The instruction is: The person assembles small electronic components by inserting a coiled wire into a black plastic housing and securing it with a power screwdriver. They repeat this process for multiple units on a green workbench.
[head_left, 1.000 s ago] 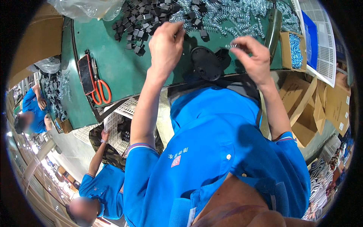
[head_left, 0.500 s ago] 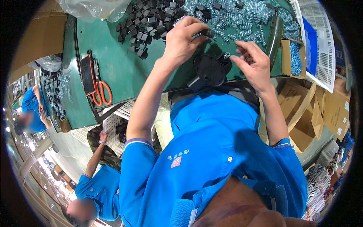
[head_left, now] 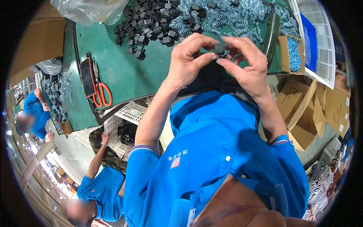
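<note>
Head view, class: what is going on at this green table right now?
A person in a blue shirt holds a small black part between both hands, left hand and right hand, just above the green table. Behind the hands lie a heap of black parts and a heap of metal springs. Orange-handled scissors lie to the left. Other people in blue work nearby.
</note>
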{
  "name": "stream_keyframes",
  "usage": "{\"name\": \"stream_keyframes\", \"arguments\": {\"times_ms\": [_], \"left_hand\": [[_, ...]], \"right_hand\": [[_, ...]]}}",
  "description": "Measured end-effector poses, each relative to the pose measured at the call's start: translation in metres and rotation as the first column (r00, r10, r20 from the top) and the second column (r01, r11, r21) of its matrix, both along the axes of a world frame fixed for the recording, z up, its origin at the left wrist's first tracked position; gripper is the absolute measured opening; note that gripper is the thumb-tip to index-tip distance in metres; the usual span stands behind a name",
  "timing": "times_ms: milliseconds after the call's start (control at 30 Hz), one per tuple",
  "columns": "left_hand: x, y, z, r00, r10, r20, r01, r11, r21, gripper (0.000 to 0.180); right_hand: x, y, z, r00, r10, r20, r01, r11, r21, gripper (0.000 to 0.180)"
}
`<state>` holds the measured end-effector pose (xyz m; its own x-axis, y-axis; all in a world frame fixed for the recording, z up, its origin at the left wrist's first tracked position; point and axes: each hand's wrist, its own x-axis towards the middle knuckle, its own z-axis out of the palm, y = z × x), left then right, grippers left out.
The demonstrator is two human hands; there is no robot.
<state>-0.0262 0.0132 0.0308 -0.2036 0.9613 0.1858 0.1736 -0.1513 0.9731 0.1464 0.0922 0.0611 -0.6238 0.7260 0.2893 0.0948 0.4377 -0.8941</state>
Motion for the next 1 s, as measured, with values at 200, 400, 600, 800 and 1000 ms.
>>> {"name": "stream_keyframes", "arguments": {"times_ms": [200,400,600,800,1000], "left_hand": [[0.002,-0.001,0.006,0.897,0.042,-0.440,-0.021,0.998,0.052,0.033],[0.007,-0.016,-0.014,0.755,0.081,-0.651,-0.230,0.962,-0.146,0.045],[0.017,-0.023,-0.024,0.791,0.122,-0.599,-0.257,0.956,-0.144,0.046],[0.018,-0.024,-0.027,0.856,0.134,-0.499,-0.265,0.943,-0.202,0.045],[0.021,-0.022,-0.021,0.911,0.144,-0.386,-0.277,0.907,-0.316,0.040]], "right_hand": [[0.016,0.012,-0.011,0.993,0.028,0.114,-0.034,0.998,0.045,0.027],[0.032,0.015,-0.029,0.985,-0.122,0.121,0.158,0.918,-0.363,0.020],[0.019,0.011,-0.042,0.967,-0.128,0.221,0.186,0.946,-0.266,0.022],[0.009,0.004,-0.030,0.890,-0.106,0.444,0.091,0.994,0.054,0.021],[0.006,-0.013,-0.057,0.889,-0.265,0.373,0.276,0.961,0.025,0.022]]}}
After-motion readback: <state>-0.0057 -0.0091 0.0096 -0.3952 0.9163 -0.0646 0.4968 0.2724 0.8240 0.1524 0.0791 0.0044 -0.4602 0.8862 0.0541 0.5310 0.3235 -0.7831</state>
